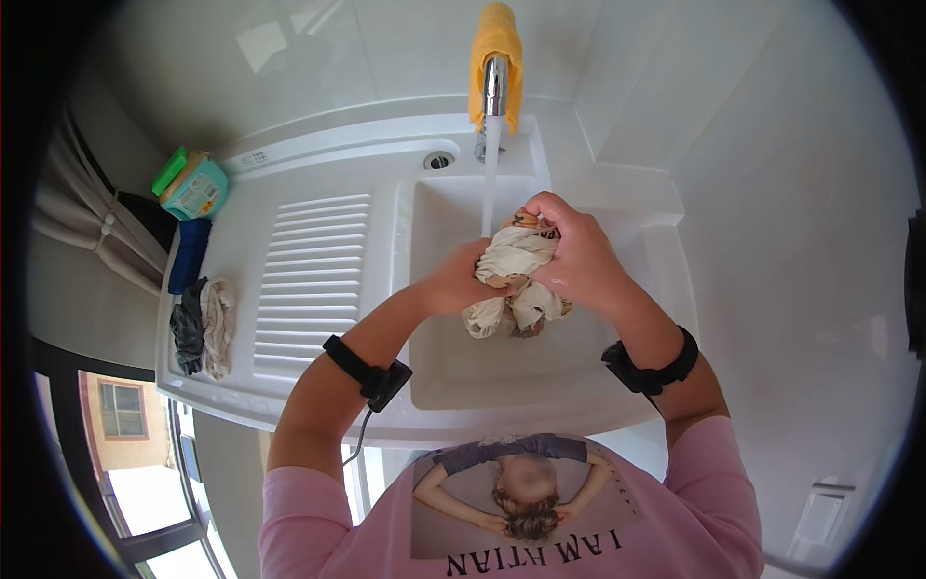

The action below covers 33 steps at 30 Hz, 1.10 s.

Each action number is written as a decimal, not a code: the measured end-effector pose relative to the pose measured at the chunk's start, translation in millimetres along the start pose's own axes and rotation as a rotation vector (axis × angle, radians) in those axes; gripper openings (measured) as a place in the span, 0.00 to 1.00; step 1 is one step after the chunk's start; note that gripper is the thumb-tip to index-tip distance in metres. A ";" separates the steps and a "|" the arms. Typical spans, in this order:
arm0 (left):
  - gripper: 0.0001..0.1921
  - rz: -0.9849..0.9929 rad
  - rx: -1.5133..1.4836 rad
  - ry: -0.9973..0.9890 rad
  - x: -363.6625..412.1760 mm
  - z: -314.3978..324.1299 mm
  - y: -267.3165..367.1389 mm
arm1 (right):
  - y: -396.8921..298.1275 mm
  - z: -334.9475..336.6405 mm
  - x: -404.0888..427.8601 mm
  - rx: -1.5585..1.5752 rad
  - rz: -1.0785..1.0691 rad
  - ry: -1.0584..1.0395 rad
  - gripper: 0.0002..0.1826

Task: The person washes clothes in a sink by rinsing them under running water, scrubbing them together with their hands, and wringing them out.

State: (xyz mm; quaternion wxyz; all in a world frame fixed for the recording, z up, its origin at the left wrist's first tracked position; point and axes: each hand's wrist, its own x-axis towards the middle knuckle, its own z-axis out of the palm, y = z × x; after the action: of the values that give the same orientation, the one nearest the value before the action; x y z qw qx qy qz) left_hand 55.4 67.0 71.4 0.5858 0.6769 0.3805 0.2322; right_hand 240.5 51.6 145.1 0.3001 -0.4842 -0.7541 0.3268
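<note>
A bunched, cream printed cloth (pixel 517 253) is held in both hands over the white sink basin (pixel 477 383). My left hand (pixel 463 279) grips its left side, and my right hand (pixel 579 253) has hold of its right and upper part. Loose folds of it hang below the hands. Water runs from the chrome faucet (pixel 495 87) in a stream just behind the cloth; whether it touches the cloth is hard to tell. A yellow cloth (pixel 498 29) is draped over the faucet.
Left of the basin is a ribbed washboard (pixel 311 282). Along the far left edge lie a teal container with a green lid (pixel 195 188), a rolled dark blue cloth (pixel 189 255), a dark grey cloth (pixel 189 329) and a beige cloth (pixel 218 329). A tied curtain (pixel 94 210) hangs beyond.
</note>
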 end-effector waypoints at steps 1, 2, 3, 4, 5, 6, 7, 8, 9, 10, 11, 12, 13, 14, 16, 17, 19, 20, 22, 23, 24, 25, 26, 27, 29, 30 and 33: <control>0.26 -0.018 -0.113 0.027 -1.5 -4.3 -2.3 | -0.3 -7.8 -0.9 -0.015 0.069 0.004 0.24; 0.23 0.006 -0.289 0.055 -4.0 -8.6 -3.8 | 0.8 -15.8 -2.3 -0.016 0.070 0.004 0.24; 0.23 0.003 -0.289 0.059 -6.6 -13.9 -3.6 | 2.3 -23.4 -3.5 -0.023 0.141 -0.094 0.25; 0.23 -0.003 -0.400 0.062 -7.6 -20.4 -2.5 | 4.1 -27.9 -3.1 -0.029 0.211 -0.192 0.26; 0.23 -0.010 -0.511 0.067 -7.3 -26.1 -1.2 | 10.2 -27.3 0.2 -0.025 0.206 -0.198 0.26; 0.26 -0.049 -0.488 0.036 2.6 -27.5 -4.3 | 21.1 -27.5 2.0 0.042 0.274 -0.224 0.27; 0.26 -0.049 -0.486 0.036 10.3 -28.1 -11.4 | 34.1 -21.1 5.2 0.115 0.336 -0.255 0.29; 0.29 -0.204 -0.255 0.086 18.1 -27.6 -20.1 | 49.1 -9.6 7.7 0.116 0.333 -0.254 0.29; 0.32 -0.353 -0.022 0.132 27.1 -27.5 -31.8 | 70.0 5.6 9.9 0.018 0.402 -0.245 0.32; 0.35 -0.432 0.249 0.164 32.3 -25.2 -48.1 | 92.7 20.4 11.5 -0.083 0.470 -0.236 0.35; 0.35 -0.426 0.252 0.158 33.8 -22.9 -49.8 | 125.8 36.1 7.4 -0.203 0.410 -0.324 0.37; 0.34 -0.304 0.421 0.203 31.0 -22.5 -51.9 | 146.4 49.2 0.9 -0.321 0.343 -0.420 0.40; 0.33 -0.188 0.591 0.253 24.9 -24.8 -51.7 | 144.4 56.6 -3.3 -0.316 0.333 -0.430 0.40; 0.33 -0.201 0.591 0.263 20.0 -28.5 -51.2 | 142.0 63.6 -6.8 -0.338 0.338 -0.477 0.42; 0.30 -0.144 0.642 0.210 10.3 -31.1 -35.6 | 140.2 69.8 -13.6 -0.366 0.328 -0.527 0.44; 0.30 -0.152 0.640 0.212 6.8 -32.1 -36.8 | 142.9 74.2 -12.8 -0.364 0.326 -0.535 0.44; 0.29 0.002 0.953 0.194 0.1 -33.9 -39.8 | 154.6 82.8 -8.4 -0.397 0.288 -0.553 0.42; 0.29 -0.004 0.951 0.197 -1.1 -35.6 -43.9 | 166.3 91.3 -6.7 -0.396 0.285 -0.559 0.42; 0.28 0.022 1.168 0.182 -4.2 -40.3 -58.0 | 184.6 111.8 -3.3 -0.565 -0.017 -0.526 0.43; 0.28 0.009 1.166 0.185 -5.6 -42.2 -66.4 | 188.9 120.6 -3.3 -0.560 -0.024 -0.536 0.43; 0.27 -0.008 1.227 0.154 -7.6 -44.5 -75.9 | 187.7 132.3 -1.8 -0.650 -0.062 -0.574 0.44; 0.26 -0.021 1.288 0.122 -7.9 -47.5 -81.3 | 185.0 143.0 1.8 -0.742 -0.098 -0.607 0.45; 0.26 -0.033 1.287 0.122 -8.4 -48.9 -86.9 | 182.0 154.1 3.9 -0.735 -0.105 -0.614 0.45; 0.24 -0.005 1.254 0.143 -8.7 -47.2 -87.1 | 173.6 162.3 4.4 -0.679 -0.078 -0.607 0.46; 0.22 0.008 1.215 0.163 -9.7 -47.7 -87.7 | 177.1 180.3 7.3 -0.616 -0.055 -0.614 0.48; 0.21 0.037 1.176 0.180 -8.9 -48.1 -82.8 | 184.5 187.7 10.1 -0.632 -0.088 -0.530 0.49; 0.19 0.059 1.103 0.219 -8.8 -47.6 -78.3 | 209.2 193.9 23.2 -0.687 -0.110 -0.464 0.48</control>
State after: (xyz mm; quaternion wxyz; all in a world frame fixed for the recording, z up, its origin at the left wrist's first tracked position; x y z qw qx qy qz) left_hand -5.1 91.4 6.5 0.0955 0.8652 0.4850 0.0841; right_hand 194.9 100.2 -133.2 -0.0396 -0.4286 -0.8917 0.1400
